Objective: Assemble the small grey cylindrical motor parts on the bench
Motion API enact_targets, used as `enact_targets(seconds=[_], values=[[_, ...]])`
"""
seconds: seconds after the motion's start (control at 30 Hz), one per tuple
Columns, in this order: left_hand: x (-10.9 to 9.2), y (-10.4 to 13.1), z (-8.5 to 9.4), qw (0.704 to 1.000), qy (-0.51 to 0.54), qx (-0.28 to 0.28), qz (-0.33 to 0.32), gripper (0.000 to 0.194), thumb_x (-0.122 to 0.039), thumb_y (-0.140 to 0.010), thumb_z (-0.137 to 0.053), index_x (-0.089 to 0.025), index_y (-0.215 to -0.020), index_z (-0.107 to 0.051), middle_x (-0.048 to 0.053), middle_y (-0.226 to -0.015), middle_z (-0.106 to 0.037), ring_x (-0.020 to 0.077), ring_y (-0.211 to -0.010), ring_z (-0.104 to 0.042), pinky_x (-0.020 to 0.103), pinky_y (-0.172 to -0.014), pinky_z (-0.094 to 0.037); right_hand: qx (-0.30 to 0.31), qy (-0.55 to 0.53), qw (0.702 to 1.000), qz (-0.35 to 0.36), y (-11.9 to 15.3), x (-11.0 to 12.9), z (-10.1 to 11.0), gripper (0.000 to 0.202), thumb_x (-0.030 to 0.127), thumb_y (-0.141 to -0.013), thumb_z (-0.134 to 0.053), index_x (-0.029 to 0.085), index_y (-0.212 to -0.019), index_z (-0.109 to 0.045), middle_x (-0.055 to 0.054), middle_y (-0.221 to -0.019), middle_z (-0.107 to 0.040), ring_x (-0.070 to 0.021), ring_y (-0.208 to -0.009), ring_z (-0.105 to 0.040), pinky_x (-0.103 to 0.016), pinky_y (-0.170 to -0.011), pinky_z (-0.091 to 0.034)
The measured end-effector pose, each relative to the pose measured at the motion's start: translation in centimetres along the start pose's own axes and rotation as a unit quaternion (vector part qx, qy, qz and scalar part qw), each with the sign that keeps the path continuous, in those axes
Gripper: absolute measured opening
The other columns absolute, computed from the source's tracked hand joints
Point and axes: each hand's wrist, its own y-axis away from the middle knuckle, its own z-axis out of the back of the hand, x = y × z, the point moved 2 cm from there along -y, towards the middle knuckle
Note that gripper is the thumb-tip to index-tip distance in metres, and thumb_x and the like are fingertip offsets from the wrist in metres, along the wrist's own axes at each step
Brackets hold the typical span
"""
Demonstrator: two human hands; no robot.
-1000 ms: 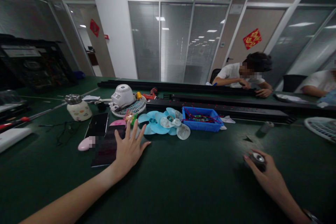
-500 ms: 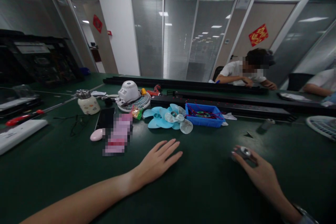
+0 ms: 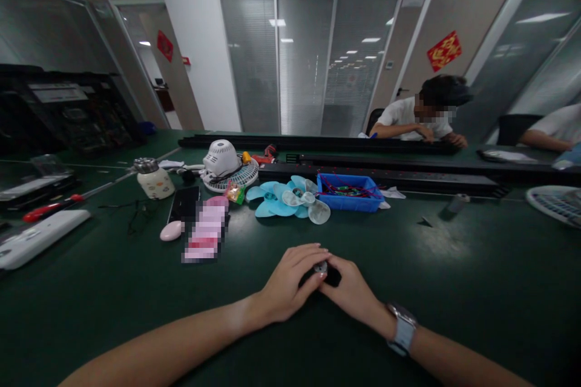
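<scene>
In front of me, my left hand (image 3: 289,281) and my right hand (image 3: 353,291) meet over the green table. Between their fingertips is a small round metal part (image 3: 321,267) with a silver centre, mostly covered by the fingers. The left fingers arch over its far side while the left thumb presses the near side. My right hand grips it from the right with thumb and fingers. Beyond the hands lie light-blue fan blades (image 3: 276,198) with a clear blade set (image 3: 298,196) on top.
Behind the blades stands a blue bin (image 3: 349,193) of wires. Leftward are a white fan body (image 3: 221,158), a patterned jar (image 3: 154,181), a phone (image 3: 184,205) and a pink mouse (image 3: 171,231). Rightward lie a metal cylinder (image 3: 459,201) and a fan grille (image 3: 558,204). A person (image 3: 426,112) sits opposite.
My right hand has carried the metal part left to my left hand. The left hand has gone from flat and spread to curled around the part.
</scene>
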Motion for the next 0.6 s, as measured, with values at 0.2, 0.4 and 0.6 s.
enact_targets(seconds=[0.2,0.4,0.6], values=[[0.6,-0.9,-0.6,0.995,0.063,-0.058,0.049,0.022,-0.027,-0.094,-0.056,-0.022,-0.112,-0.068,0.006,-0.118,-0.070,0.0196,-0.123,-0.056,0.040,-0.104,-0.046,0.007,-0.016,1.000,0.011,0.2,0.0,0.3,0.020,0.029,-0.080,-0.069,0.018,-0.097,-0.067,-0.003,-0.093,-0.071,-0.0180,-0.082,-0.064,-0.029,-0.074,-0.049],[0.9,-1.6,0.3,0.994,0.065,-0.064,0.065,0.015,-0.029,-0.090,-0.061,-0.024,-0.097,-0.073,0.005,-0.110,-0.071,0.0229,-0.116,-0.059,0.041,-0.097,-0.050,0.009,0.005,1.000,0.025,0.2,0.0,0.6,0.030,0.038,-0.077,-0.074,0.018,-0.097,-0.067,0.000,-0.090,-0.069,-0.0146,-0.079,-0.061,-0.026,-0.071,-0.046],[2.1,-1.0,2.2,0.987,0.012,-0.114,0.108,0.021,-0.038,-0.090,-0.060,-0.024,-0.097,-0.074,0.005,-0.098,-0.071,0.0227,-0.100,-0.062,0.039,-0.088,-0.052,0.005,-0.005,1.000,0.020,0.3,0.2,0.8,0.040,0.046,-0.076,-0.075,0.020,-0.107,-0.069,-0.002,-0.100,-0.071,-0.0167,-0.088,-0.065,-0.028,-0.079,-0.048]])
